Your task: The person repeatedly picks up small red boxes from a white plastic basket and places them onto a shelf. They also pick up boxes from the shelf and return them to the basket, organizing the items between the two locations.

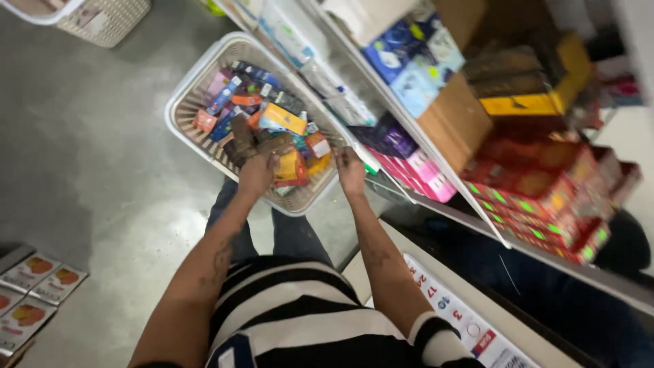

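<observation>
A white basket (pixel 197 82) is seen on the grey floor (pixel 88 157), filled with small coloured boxes (pixel 272 116). It sits just beside a shelf unit (pixel 436 170) at the right.

The left hand (pixel 257 174) is lowered into the near end of the basket, among the boxes. Its fingers are curled down onto a brown box (pixel 244 136) and a yellow-red packet (pixel 289 167); whether anything is actually gripped cannot be told, since the fingertips are hidden.

The right hand (pixel 351 170) is held at the basket's near right rim, fingers bent. Contact with the rim looks likely; a closed grip cannot be confirmed.

Both forearms are extended forward from a black-and-white striped shirt (pixel 300 320).

On the shelves, pink boxes (pixel 422 174), red boxes (pixel 538 197), blue packs (pixel 409 61) and a cardboard carton (pixel 456 119) are stacked. Flat orange-printed packets (pixel 34 286) are laid on the floor at lower left. A second basket (pixel 102 20) is partly seen at the top left.
</observation>
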